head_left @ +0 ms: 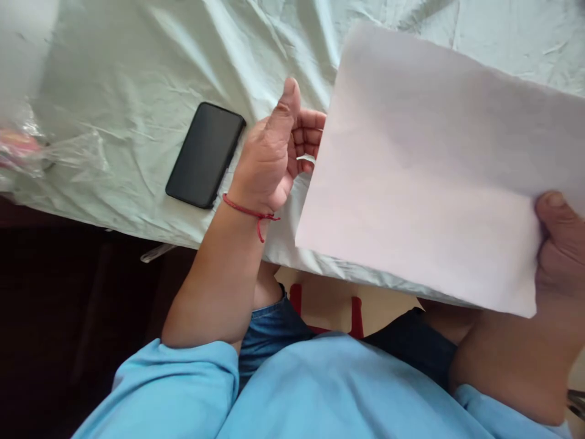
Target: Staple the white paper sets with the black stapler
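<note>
My right hand (560, 244) pinches the paper sheet (439, 164) at its near-right corner, long axis running left-right, w/ my left hand (278, 152) open, fingers half-curled, just beside its left edge.

Soft daylight falls evenly from above, bright on the pale green cloth (137, 73) and the white paper (425, 171), which looks slightly washed out. The top left corner is blown out and hazy. Below the table edge the left side sinks into near black. Shadows are faint. The plastic wrap (27, 146) is blurred.
</note>
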`<state>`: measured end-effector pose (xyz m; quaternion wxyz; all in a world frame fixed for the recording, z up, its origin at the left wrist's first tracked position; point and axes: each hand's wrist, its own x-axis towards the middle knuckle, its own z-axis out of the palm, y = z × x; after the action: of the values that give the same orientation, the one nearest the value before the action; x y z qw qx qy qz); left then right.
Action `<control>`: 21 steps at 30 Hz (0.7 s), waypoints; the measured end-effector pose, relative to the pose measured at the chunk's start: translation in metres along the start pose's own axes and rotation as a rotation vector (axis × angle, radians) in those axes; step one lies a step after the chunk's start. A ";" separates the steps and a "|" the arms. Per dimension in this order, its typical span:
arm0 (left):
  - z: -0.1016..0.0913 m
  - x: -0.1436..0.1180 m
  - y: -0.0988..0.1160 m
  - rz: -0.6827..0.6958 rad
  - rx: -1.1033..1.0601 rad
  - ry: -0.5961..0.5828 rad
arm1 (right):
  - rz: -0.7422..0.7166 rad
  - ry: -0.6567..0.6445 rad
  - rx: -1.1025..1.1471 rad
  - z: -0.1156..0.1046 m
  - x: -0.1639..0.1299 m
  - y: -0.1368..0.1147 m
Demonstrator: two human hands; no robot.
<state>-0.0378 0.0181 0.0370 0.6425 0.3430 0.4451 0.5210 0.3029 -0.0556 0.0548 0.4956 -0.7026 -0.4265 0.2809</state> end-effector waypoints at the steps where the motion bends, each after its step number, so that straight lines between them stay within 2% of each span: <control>1: -0.001 -0.001 -0.001 0.005 0.002 -0.040 | -0.011 0.003 -0.004 0.001 0.001 0.000; 8: 0.001 -0.010 -0.005 -0.058 0.144 -0.147 | -0.026 0.037 0.026 0.013 0.004 0.000; 11: 0.000 -0.013 0.001 -0.167 0.114 -0.065 | -0.007 0.065 0.050 0.016 0.005 -0.001; 14: -0.003 -0.012 0.005 -0.213 0.152 -0.002 | -0.001 0.061 0.064 0.015 0.008 0.000; 17: -0.008 -0.008 0.004 -0.167 0.281 -0.002 | 0.025 0.056 0.064 0.013 0.011 0.003; 19: -0.011 -0.004 0.000 -0.100 0.351 0.036 | 0.072 0.075 0.070 0.012 0.012 0.004; 21: -0.013 -0.001 -0.005 -0.026 0.398 0.090 | 0.109 0.029 0.105 0.013 0.013 0.004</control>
<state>-0.0482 0.0161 0.0278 0.5482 0.4338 0.5718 0.4293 0.2997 -0.0390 0.0465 0.5218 -0.7018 -0.3650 0.3194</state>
